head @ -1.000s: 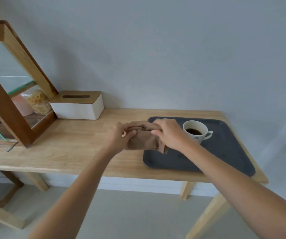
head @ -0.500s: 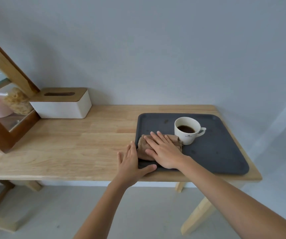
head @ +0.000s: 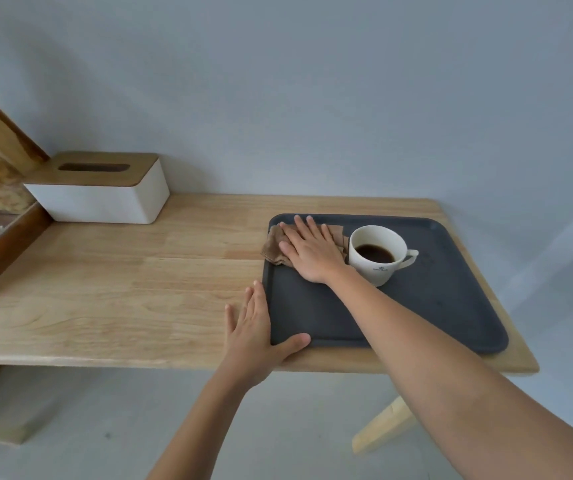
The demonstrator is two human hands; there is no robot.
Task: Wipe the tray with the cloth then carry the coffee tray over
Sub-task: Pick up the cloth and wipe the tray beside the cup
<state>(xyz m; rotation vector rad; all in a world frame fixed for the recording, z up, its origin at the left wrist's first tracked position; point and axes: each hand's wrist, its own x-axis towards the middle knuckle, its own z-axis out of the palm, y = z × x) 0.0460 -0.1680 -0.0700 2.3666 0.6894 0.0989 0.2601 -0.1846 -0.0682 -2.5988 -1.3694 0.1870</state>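
right hand point(head: 312, 252) flat on cloth point(head: 273, 245), tray point(head: 444, 306) far-left corner.

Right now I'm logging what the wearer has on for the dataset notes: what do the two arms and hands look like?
Both forearms are bare as far as the frame shows, with no sleeve visible. The left hand and right hand wear no gloves, and no watch, bracelet or ring can be seen. The nails look short and unpainted. The upper arms are out of frame, so clothing there cannot be told.

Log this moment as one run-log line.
phase: wiping | right hand: flat on cloth | left hand: bracing tray | coffee cup: upright
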